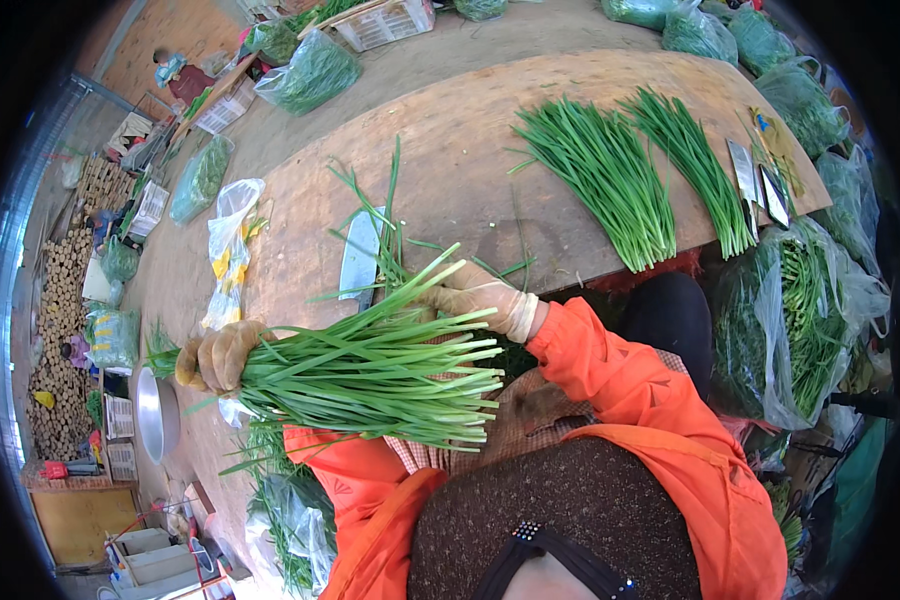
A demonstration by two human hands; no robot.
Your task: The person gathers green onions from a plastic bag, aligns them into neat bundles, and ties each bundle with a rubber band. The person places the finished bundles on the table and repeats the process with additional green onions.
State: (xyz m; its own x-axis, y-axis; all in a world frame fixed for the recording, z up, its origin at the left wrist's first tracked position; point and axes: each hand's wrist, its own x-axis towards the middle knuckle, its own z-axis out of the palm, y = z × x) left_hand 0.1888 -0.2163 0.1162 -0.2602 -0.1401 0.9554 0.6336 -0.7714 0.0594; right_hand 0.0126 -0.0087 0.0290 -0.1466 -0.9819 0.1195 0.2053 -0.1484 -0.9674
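My left hand point(221, 357), in a soiled glove, grips a thick bunch of garlic chives point(375, 375) by the leafy end. Their pale cut ends fan out to the right over my lap. My right hand point(487, 300), gloved with a band at the wrist, is at the upper edge of the bunch, beside the topmost stalks. Its fingertips are partly hidden among leaves, so whether they pinch anything is unclear. Just beyond, a cleaver point(361, 251) lies on the wooden board point(435, 180), with loose leaf scraps point(394, 217) over and beside it.
Two piles of chives, one larger point(607, 180) and one smaller point(694, 169), lie at the board's right. Near them are a knife point(742, 172) and a dark-edged blade point(774, 195). Bagged greens point(802, 322) stand at my right. A plastic bag point(232, 240) and metal basin point(154, 416) are leftward.
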